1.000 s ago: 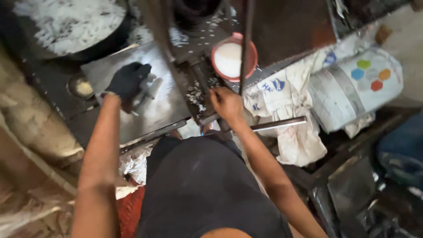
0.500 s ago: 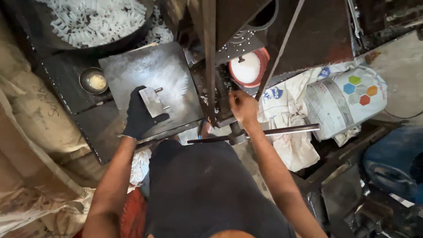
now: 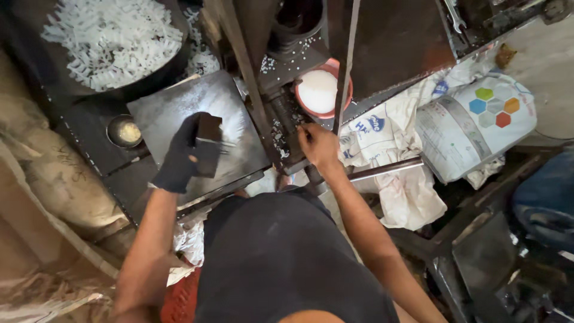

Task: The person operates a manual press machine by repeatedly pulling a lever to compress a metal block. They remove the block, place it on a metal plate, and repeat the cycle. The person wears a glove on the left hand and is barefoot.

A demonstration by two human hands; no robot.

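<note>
The dark pan of white pieces (image 3: 113, 42) lies at upper left, beyond the steel plate (image 3: 179, 107). On that plate my gloved left hand (image 3: 182, 155) grips a dark metal block (image 3: 209, 146). My bare right hand (image 3: 317, 146) is closed on the machine frame (image 3: 281, 128), just below the red bowl of white powder (image 3: 320, 93).

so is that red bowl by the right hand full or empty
Full: the red bowl holds white powdery stuff almost up to its rim, just above the right hand.
</note>
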